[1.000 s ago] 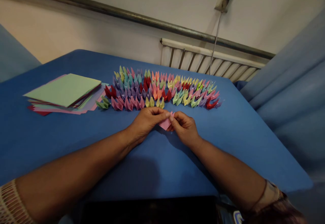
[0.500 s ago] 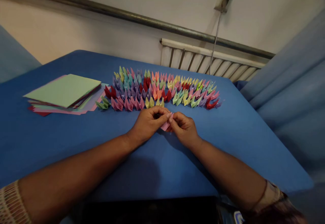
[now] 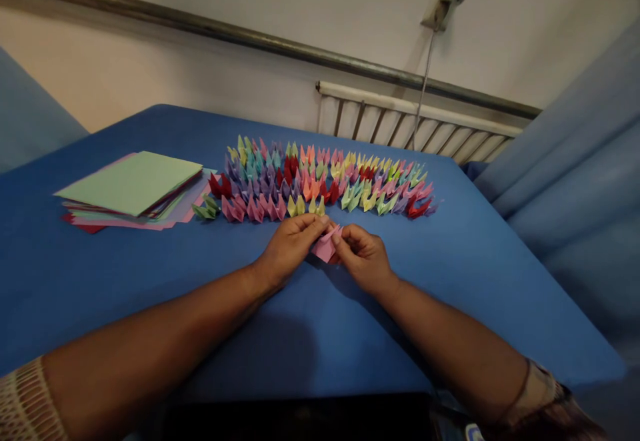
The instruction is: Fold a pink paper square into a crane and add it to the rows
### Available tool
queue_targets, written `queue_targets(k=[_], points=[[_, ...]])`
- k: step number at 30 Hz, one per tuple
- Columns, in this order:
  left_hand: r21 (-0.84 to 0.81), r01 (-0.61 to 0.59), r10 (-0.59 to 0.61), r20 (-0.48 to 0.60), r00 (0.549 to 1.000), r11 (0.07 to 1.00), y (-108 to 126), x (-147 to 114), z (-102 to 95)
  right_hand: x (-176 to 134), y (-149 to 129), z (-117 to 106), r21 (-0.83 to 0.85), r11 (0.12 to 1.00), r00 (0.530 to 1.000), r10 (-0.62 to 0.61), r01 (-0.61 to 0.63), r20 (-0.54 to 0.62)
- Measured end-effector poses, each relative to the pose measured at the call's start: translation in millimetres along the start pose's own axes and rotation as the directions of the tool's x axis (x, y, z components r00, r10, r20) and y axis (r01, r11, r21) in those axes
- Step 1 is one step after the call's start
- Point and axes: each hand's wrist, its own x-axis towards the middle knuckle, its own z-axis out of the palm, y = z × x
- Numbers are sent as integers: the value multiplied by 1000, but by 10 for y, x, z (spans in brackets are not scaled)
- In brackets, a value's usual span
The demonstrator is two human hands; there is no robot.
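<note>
Between my two hands is a small pink origami crane (image 3: 325, 247), its folded points facing up. My left hand (image 3: 287, 247) pinches it from the left, thumb and fingers at its upper edge. From the right, my right hand (image 3: 365, 257) grips it with the thumb in front; the fingers behind the paper are partly hidden. Just beyond my hands stand rows of folded paper cranes (image 3: 260, 209) in pink, yellow, red, purple, green and orange.
A stack of coloured paper sheets (image 3: 135, 184), light green on top, lies at the left of the blue-covered table (image 3: 200, 341). Behind the table are a radiator (image 3: 380, 117) and a metal pipe (image 3: 280, 44). Blue curtains (image 3: 580, 181) hang at the right.
My left fingers have shifted slightly up and left on the pink crane, so more of its paper shows. My right hand keeps its pinch. The camera view has tilted a little.
</note>
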Motion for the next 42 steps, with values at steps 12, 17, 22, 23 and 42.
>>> queue_targets(k=[12, 17, 22, 23, 42], points=[[27, -5, 5, 23, 1000, 1000, 13, 2, -13, -4, -13, -1, 57, 998, 999, 4, -7, 45], [-31, 36, -35, 31, 999, 999, -19, 22, -26, 34, -29, 9, 153, 985, 995, 86, -79, -41], [-44, 43, -43, -1, 999, 998, -11, 27, -20, 35, -50, -12, 143, 986, 995, 94, -87, -45], [-51, 52, -53, -8, 999, 997, -9, 24, -15, 32, -51, -18, 135, 987, 995, 90, -84, -34], [-135, 112, -109, 28, 994, 985, -41, 28, -27, 61, -76, -50, 204, 974, 995, 93, -95, 20]])
